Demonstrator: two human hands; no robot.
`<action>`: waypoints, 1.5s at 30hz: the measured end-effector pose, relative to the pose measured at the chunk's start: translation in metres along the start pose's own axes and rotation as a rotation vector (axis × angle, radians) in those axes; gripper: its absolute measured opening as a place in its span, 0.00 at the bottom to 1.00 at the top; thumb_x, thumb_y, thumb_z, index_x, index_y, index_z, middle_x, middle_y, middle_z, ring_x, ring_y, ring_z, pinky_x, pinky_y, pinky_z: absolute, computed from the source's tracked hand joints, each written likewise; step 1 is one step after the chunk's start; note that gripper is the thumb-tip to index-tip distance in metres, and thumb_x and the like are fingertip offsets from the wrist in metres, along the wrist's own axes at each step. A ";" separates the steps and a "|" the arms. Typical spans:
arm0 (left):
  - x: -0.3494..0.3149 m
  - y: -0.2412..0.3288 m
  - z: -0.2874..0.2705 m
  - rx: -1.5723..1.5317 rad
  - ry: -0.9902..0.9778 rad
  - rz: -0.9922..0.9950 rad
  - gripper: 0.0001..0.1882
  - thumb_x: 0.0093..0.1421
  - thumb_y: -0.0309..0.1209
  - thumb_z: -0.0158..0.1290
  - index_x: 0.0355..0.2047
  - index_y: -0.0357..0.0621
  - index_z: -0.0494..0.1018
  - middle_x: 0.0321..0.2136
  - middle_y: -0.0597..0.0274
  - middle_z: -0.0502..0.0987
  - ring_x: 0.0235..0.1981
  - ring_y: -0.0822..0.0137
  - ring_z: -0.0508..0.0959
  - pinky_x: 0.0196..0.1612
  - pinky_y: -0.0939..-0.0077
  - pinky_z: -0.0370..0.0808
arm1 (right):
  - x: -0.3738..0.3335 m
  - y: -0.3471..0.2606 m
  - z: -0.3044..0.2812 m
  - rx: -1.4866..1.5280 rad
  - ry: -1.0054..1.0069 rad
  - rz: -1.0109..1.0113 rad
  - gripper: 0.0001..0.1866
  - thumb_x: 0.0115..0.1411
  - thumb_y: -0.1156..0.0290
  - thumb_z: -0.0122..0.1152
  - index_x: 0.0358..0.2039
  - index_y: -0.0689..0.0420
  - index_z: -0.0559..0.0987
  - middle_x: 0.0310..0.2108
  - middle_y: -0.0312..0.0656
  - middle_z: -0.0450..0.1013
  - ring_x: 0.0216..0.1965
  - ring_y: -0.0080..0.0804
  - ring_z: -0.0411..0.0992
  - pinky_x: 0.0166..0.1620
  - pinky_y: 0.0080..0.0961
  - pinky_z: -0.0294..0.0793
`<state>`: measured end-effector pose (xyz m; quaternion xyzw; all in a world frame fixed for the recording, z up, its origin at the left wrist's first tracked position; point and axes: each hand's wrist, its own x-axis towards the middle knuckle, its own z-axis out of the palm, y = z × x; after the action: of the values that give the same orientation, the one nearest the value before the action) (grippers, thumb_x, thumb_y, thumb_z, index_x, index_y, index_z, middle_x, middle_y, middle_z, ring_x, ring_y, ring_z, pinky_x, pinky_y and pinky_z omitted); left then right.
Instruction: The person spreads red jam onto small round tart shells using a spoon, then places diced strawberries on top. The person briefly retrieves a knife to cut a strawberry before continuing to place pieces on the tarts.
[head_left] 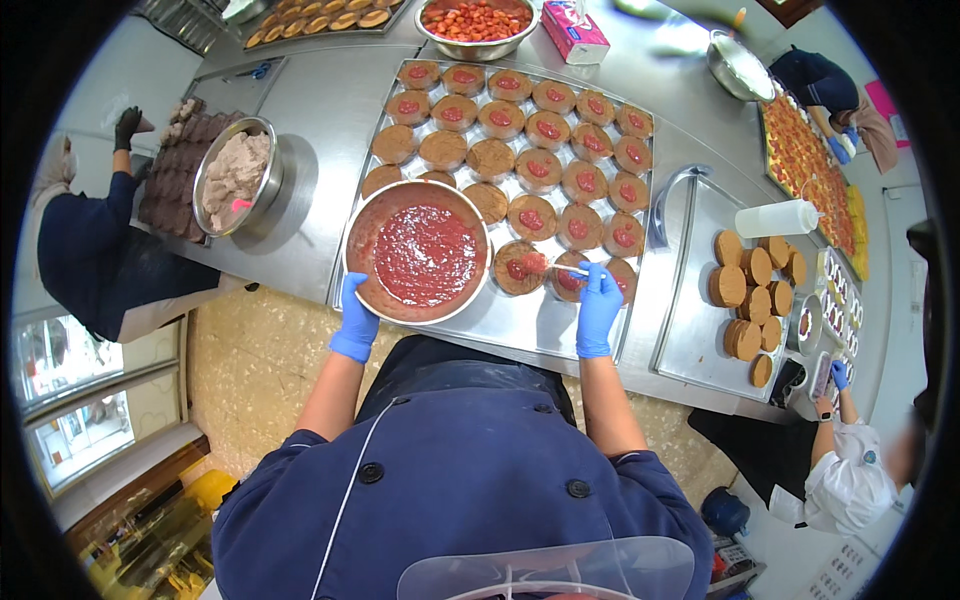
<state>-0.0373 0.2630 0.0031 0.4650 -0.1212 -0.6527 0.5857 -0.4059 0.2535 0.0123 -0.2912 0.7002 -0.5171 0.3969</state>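
Observation:
My left hand (355,322), in a blue glove, is closed on the near left rim of a metal bowl (364,243) of glossy red sauce (428,255). The bowl is held over the left front of a large metal tray (520,328) and hides part of it. Gloved in blue too, my right hand (598,312) pinches the handle of a spoon (560,267). Red sauce covers the spoon's head, which is over a brown cake round (515,278) in the front row. Many rounds carry a red dollop; several at the left, such as one cake round (442,150), are plain.
Left of the tray stands a bowl of pale brown cream (272,190). Behind it are a bowl of chopped red fruit (476,48) and a pink tissue box (576,32). To the right, another tray (690,290) holds stacked cake rounds and a white squeeze bottle (776,218). Other people work at both sides.

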 end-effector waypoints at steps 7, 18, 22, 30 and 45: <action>-0.021 -0.033 0.014 -0.019 -0.018 -0.029 0.34 0.55 0.43 0.46 0.60 0.39 0.63 0.58 0.57 0.68 0.58 0.60 0.68 0.64 0.65 0.60 | -0.020 -0.068 0.033 -0.154 -0.231 -0.444 0.10 0.64 0.67 0.56 0.35 0.56 0.83 0.27 0.34 0.78 0.23 0.19 0.70 0.28 0.20 0.66; -0.053 -0.043 0.019 -0.046 0.052 0.014 0.33 0.56 0.41 0.46 0.60 0.40 0.63 0.57 0.57 0.70 0.58 0.59 0.69 0.64 0.64 0.61 | -0.021 -0.049 0.081 -0.116 -0.334 -0.424 0.14 0.67 0.62 0.52 0.36 0.57 0.83 0.27 0.39 0.80 0.25 0.19 0.74 0.27 0.21 0.69; -0.036 -0.017 0.010 -0.048 -0.012 -0.011 0.32 0.55 0.41 0.46 0.60 0.41 0.63 0.57 0.57 0.69 0.58 0.59 0.69 0.64 0.64 0.61 | -0.026 -0.048 0.092 0.037 -0.329 -0.287 0.15 0.68 0.64 0.52 0.36 0.61 0.83 0.27 0.38 0.80 0.26 0.17 0.72 0.30 0.18 0.68; 0.019 0.048 -0.029 0.023 -0.060 -0.061 0.32 0.53 0.43 0.47 0.58 0.41 0.65 0.55 0.57 0.71 0.56 0.59 0.70 0.62 0.65 0.64 | -0.053 -0.049 0.098 0.149 -0.187 -0.057 0.15 0.68 0.63 0.53 0.38 0.61 0.82 0.28 0.36 0.78 0.25 0.15 0.67 0.28 0.15 0.64; 0.082 0.127 -0.062 0.146 -0.173 -0.145 0.33 0.54 0.43 0.47 0.59 0.42 0.64 0.56 0.57 0.70 0.57 0.59 0.70 0.62 0.64 0.63 | -0.082 0.041 0.133 -0.660 0.230 -0.767 0.06 0.60 0.67 0.60 0.36 0.47 0.84 0.32 0.32 0.80 0.28 0.29 0.75 0.30 0.27 0.67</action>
<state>0.1017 0.1791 0.0205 0.4562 -0.1845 -0.7202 0.4889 -0.2496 0.2674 -0.0264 -0.5781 0.7078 -0.4057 -0.0136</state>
